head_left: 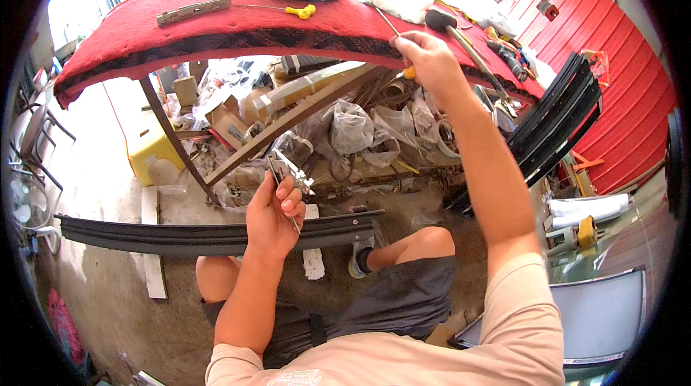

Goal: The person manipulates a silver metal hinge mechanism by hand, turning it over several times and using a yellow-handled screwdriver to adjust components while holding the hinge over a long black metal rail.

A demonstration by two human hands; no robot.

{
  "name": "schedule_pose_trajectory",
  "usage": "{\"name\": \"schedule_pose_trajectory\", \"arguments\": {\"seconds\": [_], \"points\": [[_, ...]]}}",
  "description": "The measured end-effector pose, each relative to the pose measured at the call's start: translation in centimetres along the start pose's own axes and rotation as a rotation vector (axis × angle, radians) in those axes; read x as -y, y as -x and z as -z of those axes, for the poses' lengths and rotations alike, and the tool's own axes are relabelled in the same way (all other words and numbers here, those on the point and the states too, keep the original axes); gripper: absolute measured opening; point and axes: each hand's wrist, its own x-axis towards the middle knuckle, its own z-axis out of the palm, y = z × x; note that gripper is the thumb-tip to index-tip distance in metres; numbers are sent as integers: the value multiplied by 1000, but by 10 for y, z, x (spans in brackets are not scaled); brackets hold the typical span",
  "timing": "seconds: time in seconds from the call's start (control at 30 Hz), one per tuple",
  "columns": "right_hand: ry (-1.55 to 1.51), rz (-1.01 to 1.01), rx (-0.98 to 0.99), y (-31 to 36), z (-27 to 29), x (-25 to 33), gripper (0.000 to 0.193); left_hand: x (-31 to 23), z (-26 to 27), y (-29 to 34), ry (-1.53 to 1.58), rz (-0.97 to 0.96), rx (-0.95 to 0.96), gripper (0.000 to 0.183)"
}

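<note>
Raised to the edge of the red-covered table [327,26], my right hand [430,62] is closed around a screwdriver [409,73] with a yellow-orange handle. Its thin shaft slants up and left over the cloth. Lower down, my left hand [273,217] grips a small metal fitting [291,170] with white parts, partly covered by my fingers. A long black profile [187,238] lies crosswise near my knees, behind the left hand. On the table are a metal lock strip [193,12] and a yellow-handled tool [300,12] with a thin shaft.
A mallet [440,20] and a power drill [507,58] lie on the table's right side. Bags and scraps [353,127] crowd the space underneath. Black profiles [561,120] lean at the right, and a yellow stool [153,148] stands at the left.
</note>
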Motion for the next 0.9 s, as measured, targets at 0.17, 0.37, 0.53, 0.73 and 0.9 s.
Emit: {"name": "schedule_pose_trajectory", "arguments": {"seconds": [0.17, 0.37, 0.53, 0.73, 0.9], "points": [[355, 92, 77, -75, 11, 4, 49, -12, 6, -3, 4, -11, 60, 38], [1268, 421, -372, -87, -15, 1, 41, -20, 21, -10, -151, -133, 120, 21], [953, 853, -337, -59, -78, 40, 41, -22, 12, -6, -353, -304, 38, 17], [724, 820, 17, -77, -127, 39, 55, -21, 8, -5, -343, -301, 11, 17], [771, 939, -55, -71, -132, 33, 62, -27, 14, -6, -335, -307, 46, 19]]}}
